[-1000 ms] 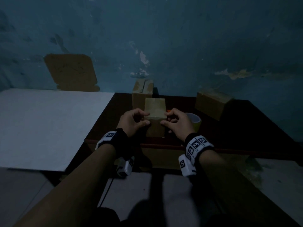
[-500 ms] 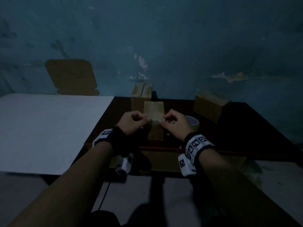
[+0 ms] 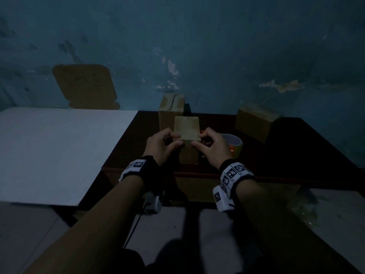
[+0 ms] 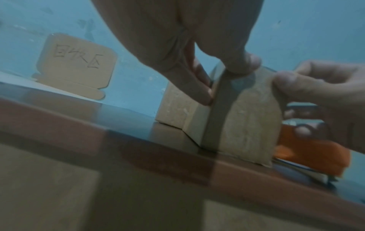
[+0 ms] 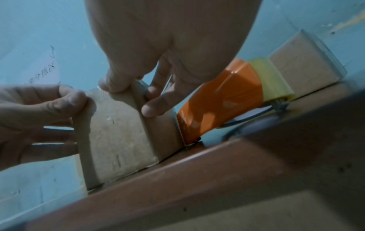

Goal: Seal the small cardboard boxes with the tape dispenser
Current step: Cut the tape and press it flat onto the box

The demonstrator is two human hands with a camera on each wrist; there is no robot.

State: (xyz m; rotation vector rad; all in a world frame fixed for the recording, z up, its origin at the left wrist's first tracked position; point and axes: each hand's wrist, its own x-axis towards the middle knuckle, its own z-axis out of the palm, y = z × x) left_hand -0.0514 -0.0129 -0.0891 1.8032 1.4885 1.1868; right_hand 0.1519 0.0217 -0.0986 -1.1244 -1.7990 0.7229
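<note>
Both hands pinch the top corners of a small brown cardboard box [image 3: 186,133] standing upright near the front edge of the dark wooden table [image 3: 296,151].

The left hand [image 3: 161,146] and right hand [image 3: 212,147] grip with thumb and curled fingers — the orange tape dispenser with its yellowish roll [image 5: 227,100] lies just behind the box, to its right.

The matt brown cardboard box [image 5: 122,129] stands on a smooth, slightly glossy dark wooden table [image 3: 296,155] beside the glossy orange plastic tape dispenser [image 5: 221,100].
</note>
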